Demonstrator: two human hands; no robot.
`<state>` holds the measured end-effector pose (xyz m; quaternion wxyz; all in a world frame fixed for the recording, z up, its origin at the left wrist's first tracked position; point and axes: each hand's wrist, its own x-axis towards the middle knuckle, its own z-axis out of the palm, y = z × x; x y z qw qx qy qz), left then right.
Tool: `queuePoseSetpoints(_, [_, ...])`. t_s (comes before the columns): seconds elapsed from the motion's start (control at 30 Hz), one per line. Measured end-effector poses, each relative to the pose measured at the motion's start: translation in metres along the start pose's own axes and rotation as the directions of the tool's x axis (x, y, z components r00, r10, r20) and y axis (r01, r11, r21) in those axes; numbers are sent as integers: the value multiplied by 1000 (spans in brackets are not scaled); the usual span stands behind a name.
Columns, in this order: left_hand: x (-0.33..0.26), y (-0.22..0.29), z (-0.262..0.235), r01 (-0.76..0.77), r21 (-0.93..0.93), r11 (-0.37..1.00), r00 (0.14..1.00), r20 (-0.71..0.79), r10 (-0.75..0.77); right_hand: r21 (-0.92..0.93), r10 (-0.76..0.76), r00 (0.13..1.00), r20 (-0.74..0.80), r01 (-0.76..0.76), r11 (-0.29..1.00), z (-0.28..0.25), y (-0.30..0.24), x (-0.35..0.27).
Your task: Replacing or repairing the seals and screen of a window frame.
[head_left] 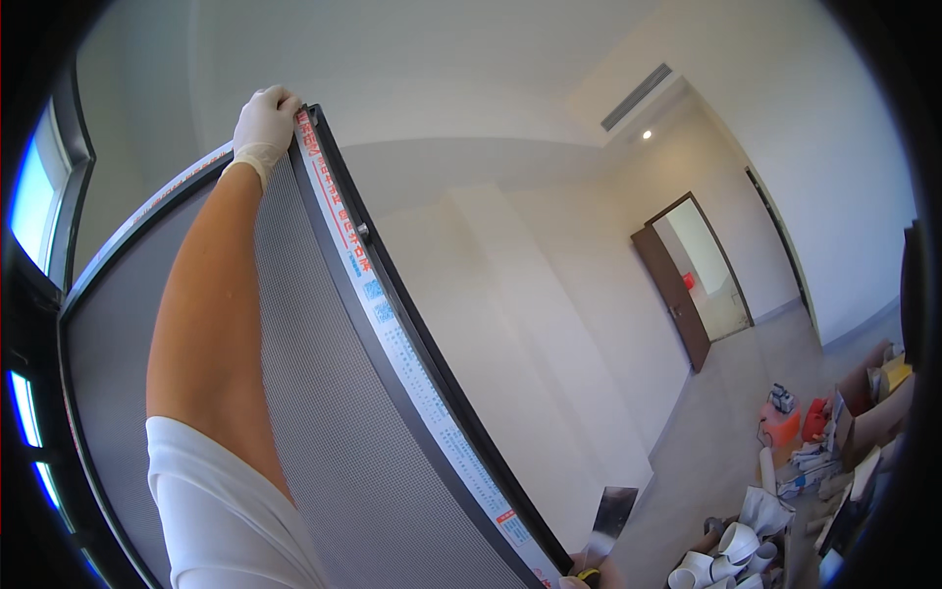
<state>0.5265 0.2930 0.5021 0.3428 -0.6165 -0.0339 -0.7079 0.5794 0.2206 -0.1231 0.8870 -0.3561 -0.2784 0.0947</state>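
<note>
My left hand, in a white glove, reaches up and is closed on the top corner of a framed mesh screen. The screen is tilted, with grey mesh and a dark frame. Along its frame runs a white protective strip with red and blue print. A small metal fitting sits on the frame's outer edge. At the bottom edge of the picture, a sliver of what looks like my right hand shows by the frame's lower end, beside a yellow-and-black thing. Its fingers are mostly hidden.
Bright windows with dark frames stand at the left. A shiny flat sheet is near the wall's base. White pipe pieces, cardboard and red containers crowd the floor at right. A brown door stands ajar.
</note>
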Motion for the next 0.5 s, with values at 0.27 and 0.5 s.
queuePoseSetpoints(0.27, [-12, 25, -12, -58, -9, 998, 997, -43, 58, -96, -13, 1000, -15, 12, 995, -5, -2, -6])
queuePoseSetpoints(0.5, [-25, 12, -8, 8, 19, 1000, 992, -123, -6, -163, -90, 996, -12, 87, 983, -3, 6, -4])
